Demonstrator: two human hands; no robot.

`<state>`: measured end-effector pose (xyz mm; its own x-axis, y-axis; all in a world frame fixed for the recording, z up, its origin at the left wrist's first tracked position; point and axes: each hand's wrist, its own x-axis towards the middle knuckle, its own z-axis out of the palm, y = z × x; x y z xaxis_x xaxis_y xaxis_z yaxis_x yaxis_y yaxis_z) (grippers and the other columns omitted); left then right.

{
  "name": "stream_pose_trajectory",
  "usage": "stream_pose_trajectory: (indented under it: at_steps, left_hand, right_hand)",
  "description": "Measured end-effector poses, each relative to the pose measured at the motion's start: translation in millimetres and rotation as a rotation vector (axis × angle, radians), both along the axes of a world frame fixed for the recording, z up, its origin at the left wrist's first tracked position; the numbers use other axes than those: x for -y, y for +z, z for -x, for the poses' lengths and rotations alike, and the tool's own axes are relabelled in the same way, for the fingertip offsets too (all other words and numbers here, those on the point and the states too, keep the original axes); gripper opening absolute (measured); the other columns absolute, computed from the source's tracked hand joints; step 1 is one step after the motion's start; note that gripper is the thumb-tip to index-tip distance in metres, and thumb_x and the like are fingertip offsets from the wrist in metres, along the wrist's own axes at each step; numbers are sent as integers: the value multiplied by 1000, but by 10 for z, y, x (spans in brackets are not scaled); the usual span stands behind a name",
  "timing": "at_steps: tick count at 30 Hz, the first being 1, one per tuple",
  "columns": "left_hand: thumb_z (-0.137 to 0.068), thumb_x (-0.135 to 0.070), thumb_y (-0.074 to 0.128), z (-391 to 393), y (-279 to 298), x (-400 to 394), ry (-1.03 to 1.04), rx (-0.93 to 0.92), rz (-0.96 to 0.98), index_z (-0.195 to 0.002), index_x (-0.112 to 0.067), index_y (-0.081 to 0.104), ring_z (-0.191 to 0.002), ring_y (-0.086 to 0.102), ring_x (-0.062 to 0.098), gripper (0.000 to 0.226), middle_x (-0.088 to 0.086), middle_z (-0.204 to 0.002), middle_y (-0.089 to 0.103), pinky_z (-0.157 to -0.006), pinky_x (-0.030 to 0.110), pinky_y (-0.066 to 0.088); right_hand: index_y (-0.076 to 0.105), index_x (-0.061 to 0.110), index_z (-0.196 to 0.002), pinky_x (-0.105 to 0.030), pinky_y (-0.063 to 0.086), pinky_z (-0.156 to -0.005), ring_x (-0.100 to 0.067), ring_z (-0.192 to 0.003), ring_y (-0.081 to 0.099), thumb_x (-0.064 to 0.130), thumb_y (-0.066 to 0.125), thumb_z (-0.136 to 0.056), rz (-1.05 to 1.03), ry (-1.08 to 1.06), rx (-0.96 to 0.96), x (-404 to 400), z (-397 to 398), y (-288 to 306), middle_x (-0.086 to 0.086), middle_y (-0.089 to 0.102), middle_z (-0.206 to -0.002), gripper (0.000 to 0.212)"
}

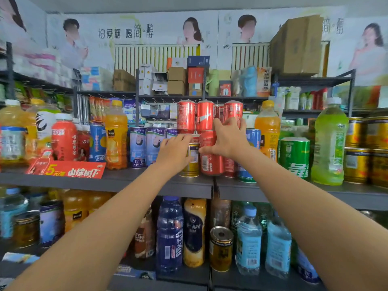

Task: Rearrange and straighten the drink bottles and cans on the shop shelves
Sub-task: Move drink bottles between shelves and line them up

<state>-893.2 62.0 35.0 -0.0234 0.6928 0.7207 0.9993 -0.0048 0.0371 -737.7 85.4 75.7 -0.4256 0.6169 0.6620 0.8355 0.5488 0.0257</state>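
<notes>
The right hand is gripping a red cola can on the middle shelf, thumb curling across its front and fingers reaching up to the base of a red can in the upper row. The left hand is wrapping its curled fingers around a gold can just beside it, touching the red one. Both cans are standing upright near the shelf's front edge, under a row of red cans stacked on top of them. The gripped red can is showing a barcode and small white print too fine to read. To the left, pale blue cans printed with a face are sitting in a line, then an orange juice bottle. A red price sign is leaning on the shelf edge, reading "5" in yellow beside white Chinese characters. To the right are standing a green can with white lettering and a green drink bottle.
</notes>
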Motion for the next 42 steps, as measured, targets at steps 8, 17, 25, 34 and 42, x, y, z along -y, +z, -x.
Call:
stream_pose_trajectory:
  at_steps: [8,17,25,34,42]
  left_hand:
    - [-83,-25,66,231,78,20,-75,53,100,-117,-18,44,-114,47,21,42,1,-122,52,-101,38,33]
    - [-81,-23,68,303,78,10,-236,206,163,-110,-15,45,-105,55,28,38,9,-112,59,-93,45,44]
    - [-85,-9,56,460,83,221,-252,188,-95,-117,-13,50,-106,53,22,33,6,-118,56,-89,34,42]
    - [-88,-6,51,749,-52,508,-156,138,-43,-121,-13,48,-115,48,21,34,4,-124,52,-95,34,38]
    - [-88,-7,49,921,-230,680,-176,160,-35,-121,-11,49,-113,53,24,33,6,-123,53,-96,44,42]
  right_hand:
    - [34,14,-131,-54,1,-113,-33,-135,24,66,59,-74,-4,-56,44,-182,209,-110,-12,54,-128,81]
    - [32,12,-138,-56,5,-113,-34,-140,17,68,53,-77,-103,-221,242,-127,266,-35,-16,29,-146,86]
    - [40,13,-136,-49,9,-115,-32,-137,22,59,44,-88,-189,-77,117,-15,475,-34,-16,34,-143,67]
    - [47,4,-126,-38,28,-105,-32,-125,34,39,51,-92,-95,-26,-3,148,977,-364,-17,41,-133,49]
    - [34,13,-129,-45,37,-99,-44,-117,40,31,67,-84,132,15,-258,311,1179,-412,-23,20,-140,58]
